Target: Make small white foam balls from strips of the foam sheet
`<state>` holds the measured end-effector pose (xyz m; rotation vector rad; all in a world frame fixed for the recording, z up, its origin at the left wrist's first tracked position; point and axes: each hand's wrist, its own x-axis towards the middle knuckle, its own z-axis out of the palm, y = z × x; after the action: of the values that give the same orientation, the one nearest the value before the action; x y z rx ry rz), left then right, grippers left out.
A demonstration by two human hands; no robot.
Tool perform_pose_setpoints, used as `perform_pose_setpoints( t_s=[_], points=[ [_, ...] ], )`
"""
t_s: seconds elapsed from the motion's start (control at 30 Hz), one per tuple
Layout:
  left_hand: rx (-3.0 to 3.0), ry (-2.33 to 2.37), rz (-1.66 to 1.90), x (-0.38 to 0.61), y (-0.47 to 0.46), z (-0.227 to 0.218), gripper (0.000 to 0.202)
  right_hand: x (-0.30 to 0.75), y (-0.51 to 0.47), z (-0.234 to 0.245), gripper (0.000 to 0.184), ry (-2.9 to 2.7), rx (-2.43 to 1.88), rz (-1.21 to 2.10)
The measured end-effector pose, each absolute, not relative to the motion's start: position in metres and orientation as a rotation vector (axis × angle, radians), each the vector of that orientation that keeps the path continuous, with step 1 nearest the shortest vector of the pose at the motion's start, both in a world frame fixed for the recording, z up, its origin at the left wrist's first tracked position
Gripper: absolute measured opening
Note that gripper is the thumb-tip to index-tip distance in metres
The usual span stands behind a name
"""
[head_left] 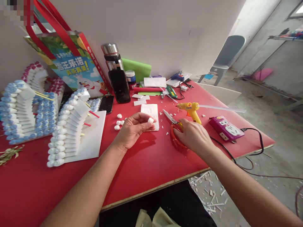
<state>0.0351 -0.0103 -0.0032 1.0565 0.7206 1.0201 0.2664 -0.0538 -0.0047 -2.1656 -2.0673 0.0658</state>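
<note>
My left hand (133,129) rests on the red table (146,167) and pinches a small white foam piece (151,120) between thumb and fingertips. Just behind it lies a white foam sheet (151,112). My right hand (193,135) lies over the red handles of a pair of scissors (172,124), fingers curled onto them; the blades point up and left, slightly apart. Several small white foam bits (119,121) lie left of my left hand.
A yellow glue gun (191,109) and a purple power strip (226,127) with a black cable sit to the right. White and blue foam models (66,132) stand at the left. A bag (71,63), flask (113,56), phones and craft scraps line the wall.
</note>
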Motion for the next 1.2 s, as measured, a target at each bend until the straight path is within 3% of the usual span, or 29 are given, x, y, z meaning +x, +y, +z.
perform_pose_setpoints(
  t_s=[0.17, 0.23, 0.3, 0.4, 0.5, 0.77, 1.0, 1.2],
  points=[
    [1.295, 0.873, 1.153, 0.036, -0.012, -0.004, 0.026, 0.252, -0.046, 0.01, 0.031, -2.194, -2.064, -0.093],
    [1.408, 0.942, 1.186, 0.037, -0.014, -0.002, 0.027, 0.246, -0.042, 0.022, 0.036, -2.18, -1.891, -0.012],
    [1.483, 0.971, 1.224, 0.039, -0.015, 0.001, 0.025, 0.237, -0.033, 0.032, 0.043, -2.092, -1.685, 0.321],
    [1.514, 0.924, 1.277, 0.039, -0.015, 0.005, 0.021, 0.222, -0.015, 0.037, 0.049, -1.822, -1.424, 1.101],
    [1.564, 0.904, 1.324, 0.037, -0.013, 0.004, 0.017, 0.209, 0.003, 0.027, 0.049, -1.596, -1.22, 1.484],
    [1.806, 1.023, 1.325, 0.029, -0.003, -0.012, 0.018, 0.203, 0.013, -0.008, 0.045, -1.37, -1.004, 1.627],
    [1.667, 1.111, 1.283, 0.035, -0.002, -0.022, 0.032, 0.2, 0.016, -0.017, 0.047, -1.191, -0.997, 1.696],
    [1.718, 1.093, 1.285, 0.036, -0.002, -0.022, 0.029, 0.2, 0.015, -0.015, 0.051, -1.159, -1.057, 1.688]
  ],
)
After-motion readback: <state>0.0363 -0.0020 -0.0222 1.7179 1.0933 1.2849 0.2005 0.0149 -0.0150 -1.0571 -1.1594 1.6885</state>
